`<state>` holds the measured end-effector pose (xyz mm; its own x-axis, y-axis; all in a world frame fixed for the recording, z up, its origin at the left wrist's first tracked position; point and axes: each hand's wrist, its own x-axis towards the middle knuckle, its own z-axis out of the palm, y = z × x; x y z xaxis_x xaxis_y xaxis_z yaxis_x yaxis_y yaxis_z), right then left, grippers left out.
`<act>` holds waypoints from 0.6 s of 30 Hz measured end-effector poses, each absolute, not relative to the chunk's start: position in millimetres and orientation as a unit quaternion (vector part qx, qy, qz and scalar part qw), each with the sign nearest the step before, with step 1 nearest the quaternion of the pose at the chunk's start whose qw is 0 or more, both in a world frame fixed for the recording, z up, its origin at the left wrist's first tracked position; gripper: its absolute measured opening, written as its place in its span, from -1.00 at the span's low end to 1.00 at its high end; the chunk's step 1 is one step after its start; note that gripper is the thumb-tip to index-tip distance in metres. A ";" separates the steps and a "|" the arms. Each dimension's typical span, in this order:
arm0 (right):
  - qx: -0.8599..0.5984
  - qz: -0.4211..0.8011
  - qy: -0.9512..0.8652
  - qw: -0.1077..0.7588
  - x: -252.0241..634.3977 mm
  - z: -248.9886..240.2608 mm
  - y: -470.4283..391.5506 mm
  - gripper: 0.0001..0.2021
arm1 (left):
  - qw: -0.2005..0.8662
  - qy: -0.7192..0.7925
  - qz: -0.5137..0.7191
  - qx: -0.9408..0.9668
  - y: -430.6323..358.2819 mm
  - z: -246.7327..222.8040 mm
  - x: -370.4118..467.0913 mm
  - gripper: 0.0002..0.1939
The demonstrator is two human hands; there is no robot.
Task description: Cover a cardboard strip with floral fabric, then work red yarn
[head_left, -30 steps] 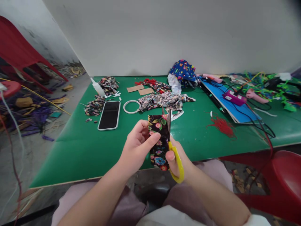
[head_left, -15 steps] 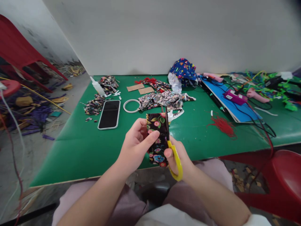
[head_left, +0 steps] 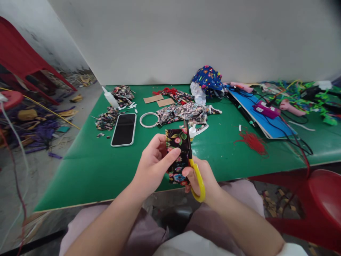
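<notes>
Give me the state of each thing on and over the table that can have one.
Floral cloth: held up in the left hand.
Scissors: in the right hand, blades together or nearly so.
Phone: face up, screen dark.
White ring: lying flat.
Red thread: in a loose tangle.
Blue patterned cloth: bunched up.
White bottle: nozzle fitted; how full, I cannot tell.

Matt black floral cloth strip (head_left: 177,139); dark metal-bladed scissors (head_left: 192,163) with smooth yellow plastic handles (head_left: 201,185); glossy, smooth-topped green bench (head_left: 106,174)
</notes>
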<state>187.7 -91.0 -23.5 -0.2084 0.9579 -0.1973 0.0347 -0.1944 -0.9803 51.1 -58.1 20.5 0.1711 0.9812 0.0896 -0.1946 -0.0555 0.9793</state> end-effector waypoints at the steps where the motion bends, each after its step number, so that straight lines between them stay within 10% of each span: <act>1: -0.498 0.587 -0.508 0.385 188.5 -22.1 -91.0 -0.49 | 0.568 0.388 0.516 0.510 -58.2 20.1 51.0 -0.87; 18: -0.493 0.430 -0.645 0.395 203.1 -15.4 -82.0 -0.33 | 0.558 0.374 0.527 0.521 -55.1 19.8 42.9 -0.86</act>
